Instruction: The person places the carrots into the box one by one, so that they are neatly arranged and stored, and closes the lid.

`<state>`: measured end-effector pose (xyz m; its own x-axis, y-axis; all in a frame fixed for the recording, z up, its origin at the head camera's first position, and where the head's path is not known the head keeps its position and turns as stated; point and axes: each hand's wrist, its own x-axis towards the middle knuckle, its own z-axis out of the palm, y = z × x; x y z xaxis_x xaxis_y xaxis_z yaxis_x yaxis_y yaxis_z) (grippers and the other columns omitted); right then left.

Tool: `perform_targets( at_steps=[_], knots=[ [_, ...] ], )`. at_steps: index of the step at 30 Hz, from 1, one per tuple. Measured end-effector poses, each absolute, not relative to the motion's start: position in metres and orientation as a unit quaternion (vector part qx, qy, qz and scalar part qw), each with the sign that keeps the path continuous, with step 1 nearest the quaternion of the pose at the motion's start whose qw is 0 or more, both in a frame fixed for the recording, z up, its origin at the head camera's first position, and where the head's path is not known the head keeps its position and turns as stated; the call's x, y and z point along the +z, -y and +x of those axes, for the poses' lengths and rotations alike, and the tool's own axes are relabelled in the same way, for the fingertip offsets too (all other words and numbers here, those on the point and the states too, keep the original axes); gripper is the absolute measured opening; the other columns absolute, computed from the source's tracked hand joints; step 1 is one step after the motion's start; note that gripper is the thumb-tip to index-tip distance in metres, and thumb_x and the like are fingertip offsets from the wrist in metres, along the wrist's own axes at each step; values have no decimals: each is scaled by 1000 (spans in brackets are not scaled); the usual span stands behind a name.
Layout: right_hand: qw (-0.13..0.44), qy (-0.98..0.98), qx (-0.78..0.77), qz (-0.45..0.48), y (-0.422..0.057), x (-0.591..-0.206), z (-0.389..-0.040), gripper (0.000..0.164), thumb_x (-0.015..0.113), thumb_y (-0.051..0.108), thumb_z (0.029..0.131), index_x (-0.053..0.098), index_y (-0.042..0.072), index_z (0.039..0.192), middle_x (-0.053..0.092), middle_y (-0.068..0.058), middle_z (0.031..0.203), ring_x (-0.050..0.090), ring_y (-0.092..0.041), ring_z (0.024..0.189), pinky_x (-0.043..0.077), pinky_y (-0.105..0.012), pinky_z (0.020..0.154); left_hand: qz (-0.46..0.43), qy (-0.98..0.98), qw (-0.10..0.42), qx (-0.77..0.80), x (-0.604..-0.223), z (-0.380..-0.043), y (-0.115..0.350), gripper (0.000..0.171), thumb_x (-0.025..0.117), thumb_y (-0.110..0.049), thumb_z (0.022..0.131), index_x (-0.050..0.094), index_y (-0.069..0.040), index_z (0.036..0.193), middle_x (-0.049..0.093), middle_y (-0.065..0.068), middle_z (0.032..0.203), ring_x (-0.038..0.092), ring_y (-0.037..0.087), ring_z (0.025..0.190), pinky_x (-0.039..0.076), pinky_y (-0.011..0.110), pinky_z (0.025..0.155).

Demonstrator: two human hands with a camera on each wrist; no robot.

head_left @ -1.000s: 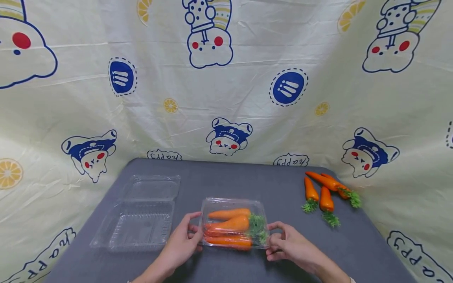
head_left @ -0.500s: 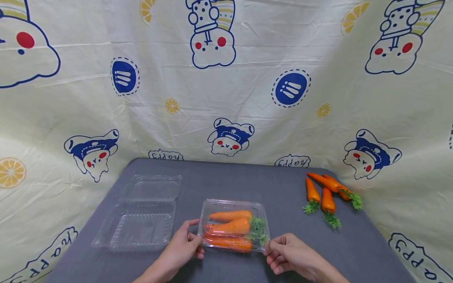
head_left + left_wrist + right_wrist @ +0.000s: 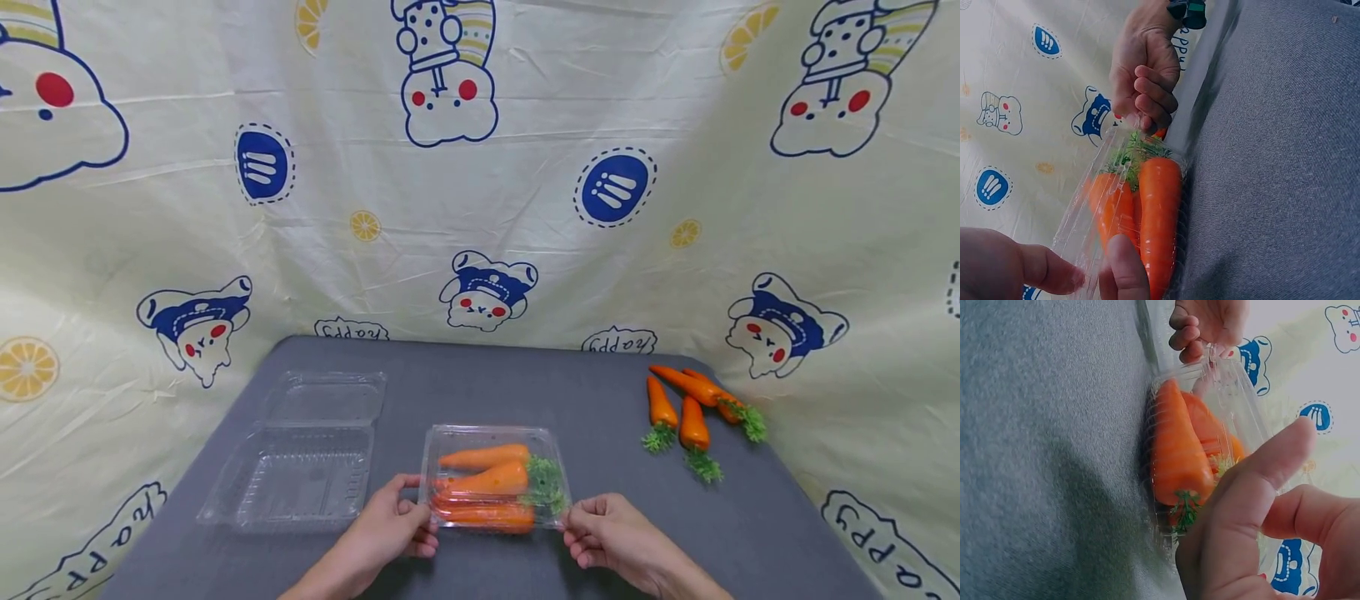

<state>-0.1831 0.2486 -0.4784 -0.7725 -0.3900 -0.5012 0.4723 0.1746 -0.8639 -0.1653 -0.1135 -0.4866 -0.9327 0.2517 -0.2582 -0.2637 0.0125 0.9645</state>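
Carrot box (image 3: 483, 435), wristband (image 3: 1194, 13) in left-wrist view only

This looks like a curtained-off booth: a creased cream sheet (image 3: 517, 200) printed with cartoon figures (image 3: 489, 293) and orange slices (image 3: 365, 225) hangs behind and along both sides of a grey, fabric-topped surface (image 3: 495, 385).

A grey table surface (image 3: 480, 383) extends before me. To my left lies an open transparent container (image 3: 300, 479), lid folded back. To my far right rest loose carrots (image 3: 693, 423), green-topped. Behind, I face a cream sheet (image 3: 525, 196) bearing orange slices (image 3: 365, 226).
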Motion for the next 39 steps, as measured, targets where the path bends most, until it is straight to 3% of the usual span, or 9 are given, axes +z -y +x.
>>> perform_targets(
  at_steps=[14, 18, 22, 27, 29, 32, 34, 37, 39],
  knots=[
    [305, -722, -619, 53, -251, -485, -182, 28, 56, 22, 122, 77, 3, 118, 73, 2, 86, 69, -6, 72, 65, -23, 71, -26, -654, 198, 729, -488, -173, 109, 71, 62, 3, 108, 30, 10, 171, 74, 2, 85, 72, 9, 71, 66, 24, 67],
    [239, -771, -588, 60, -246, -485, -183, 25, 64, 23, 120, 65, 0, 129, 75, -6, 89, 73, -14, 71, 69, -33, 69, -29, -658, 198, 726, -489, -175, 107, 73, 63, 2, 108, 28, 9, 172, 75, 3, 87, 73, 9, 72, 67, 24, 68],
    [124, -858, -496, 50, -238, -486, -181, 45, 76, 24, 113, 57, -1, 146, 75, -14, 107, 75, -21, 78, 67, -40, 68, -4, -700, 170, 693, -491, -174, 106, 73, 64, 0, 108, 30, 12, 172, 78, 8, 90, 76, 12, 73, 69, 28, 69],
    [-64, -942, -323, -62, -230, -490, -170, 63, 85, 18, 106, 58, 8, 162, 61, -19, 145, 69, -24, 111, 62, -41, 80, 55, -831, 24, 554, -492, -170, 103, 75, 75, -8, 103, 44, 11, 168, 78, 7, 100, 73, 7, 74, 63, 26, 67],
    [-154, -945, -259, -131, -227, -494, -166, 66, 89, 14, 102, 62, 13, 163, 59, -21, 153, 67, -30, 122, 63, -45, 85, 71, -872, -51, 481, -492, -167, 100, 74, 81, -10, 101, 50, 4, 167, 75, 7, 111, 71, 7, 80, 59, 26, 69],
    [-256, -925, -179, -217, -220, -498, -163, 72, 94, 16, 97, 66, 22, 163, 61, -21, 160, 65, -40, 130, 61, -55, 88, 104, -908, -138, 381, -490, -161, 95, 75, 88, -14, 99, 58, -8, 167, 69, 13, 135, 73, 15, 101, 62, 33, 79],
    [-288, -910, -142, -261, -215, -500, -163, 70, 94, 25, 101, 66, 30, 165, 61, -18, 162, 64, -43, 134, 60, -59, 90, 132, -917, -175, 333, -490, -158, 91, 72, 92, -16, 99, 63, -15, 164, 64, 16, 149, 72, 23, 115, 63, 35, 79],
    [-303, -897, -101, -305, -210, -502, -164, 59, 83, 44, 110, 64, 38, 166, 62, -14, 163, 64, -41, 136, 57, -62, 93, 179, -918, -211, 285, -494, -157, 86, 66, 97, -19, 97, 71, -18, 157, 60, 18, 162, 70, 31, 129, 65, 34, 77],
    [-304, -896, -80, -314, -206, -502, -164, 61, 86, 48, 107, 66, 41, 163, 64, -11, 161, 65, -38, 134, 57, -62, 96, 200, -914, -227, 269, -497, -158, 83, 63, 99, -21, 95, 74, -17, 153, 62, 18, 162, 69, 34, 131, 66, 34, 75]
  ],
)
